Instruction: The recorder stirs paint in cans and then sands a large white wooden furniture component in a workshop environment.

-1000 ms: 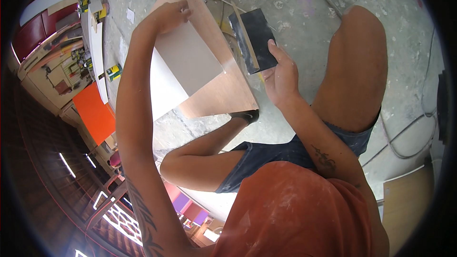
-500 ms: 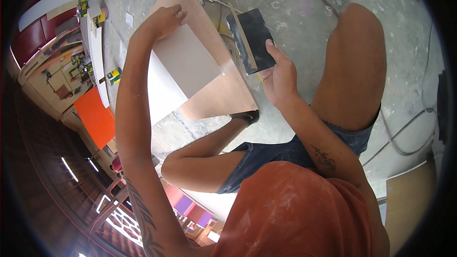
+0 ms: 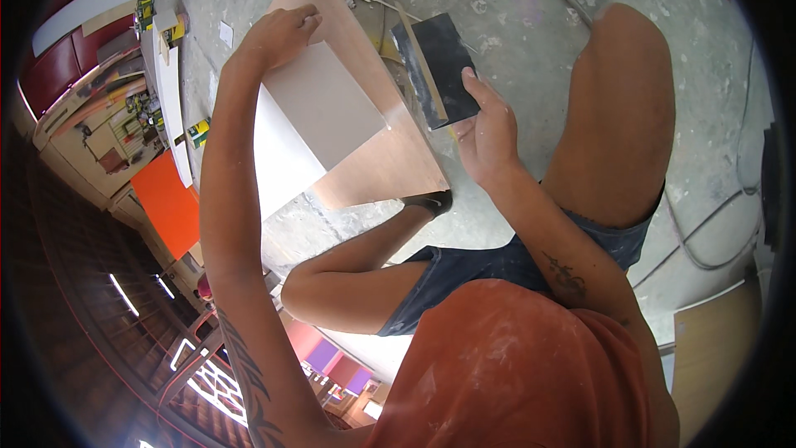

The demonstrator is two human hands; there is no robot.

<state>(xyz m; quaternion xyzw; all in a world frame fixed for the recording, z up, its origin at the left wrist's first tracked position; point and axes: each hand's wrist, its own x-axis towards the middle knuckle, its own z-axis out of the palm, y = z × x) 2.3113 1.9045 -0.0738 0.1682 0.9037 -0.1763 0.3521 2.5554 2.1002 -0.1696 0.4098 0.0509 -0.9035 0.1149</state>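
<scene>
My left hand [image 3: 284,36] rests at the upper end of a grey rectangular panel [image 3: 327,104], against a wood-coloured board [image 3: 402,153]. Its fingers are curled together, and whatever may be between them is hidden. A bright white surface [image 3: 282,158] adjoins the grey panel's left edge. In my right hand [image 3: 491,129] is a black, dusty sheet [image 3: 454,62], possibly sandpaper, gripped at its lower right edge with the thumb on top. Along the sheet's left part runs a narrow tan strip [image 3: 421,62].
Grey, spotted concrete floor [image 3: 531,58] lies around me, with cables [image 3: 705,265] at right. My bent legs frame the work. Several green-and-yellow cans [image 3: 199,133], white strips [image 3: 166,91] and an orange panel [image 3: 168,203] stand at left. A tan board [image 3: 717,340] is at lower right.
My left hand and forearm have shifted slightly left. The black sheet has tilted very slightly in my right hand, which otherwise stays in place.
</scene>
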